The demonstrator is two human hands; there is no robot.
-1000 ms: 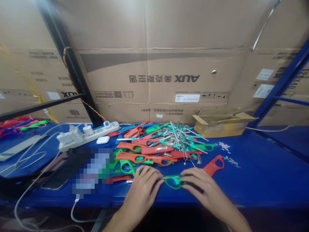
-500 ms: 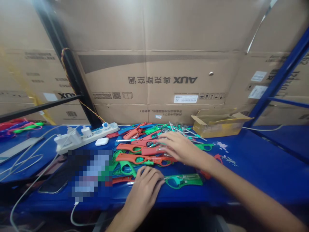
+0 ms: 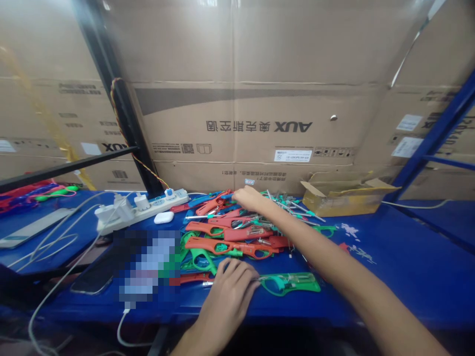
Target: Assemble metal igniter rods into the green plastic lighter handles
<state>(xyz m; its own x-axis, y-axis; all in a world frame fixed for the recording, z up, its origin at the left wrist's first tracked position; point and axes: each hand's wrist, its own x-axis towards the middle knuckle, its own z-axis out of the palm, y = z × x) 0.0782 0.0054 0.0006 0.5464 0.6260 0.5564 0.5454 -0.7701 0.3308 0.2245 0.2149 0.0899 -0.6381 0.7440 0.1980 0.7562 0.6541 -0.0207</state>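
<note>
My left hand (image 3: 233,287) is closed on the narrow end of a green half casing of a utility lighter (image 3: 297,284), near the table's front edge. Inside that casing lie a clear fuel tank and a teal trigger part. My right hand (image 3: 249,199) reaches over to the far side of a pile of lighter parts. Its fingers are curled down beside a blue casing (image 3: 227,196), and whatever they pinch is hidden. Below that arm, orange casings (image 3: 211,244) and red casings (image 3: 245,233) lie stacked, with green casings (image 3: 200,259) at their left.
Metal lighter tubes (image 3: 306,210) stick out at the pile's right. Behind them stands an open cardboard box (image 3: 343,205). Left of the pile are a power strip (image 3: 148,212), a white earbud case (image 3: 164,217), a dark phone (image 3: 94,272) and loose cables. Cardboard (image 3: 260,104) walls the back.
My right hand has moved away from me, from the red casings to the far edge of the pile. My left hand keeps its hold on the green casing. The view has shifted slightly.
</note>
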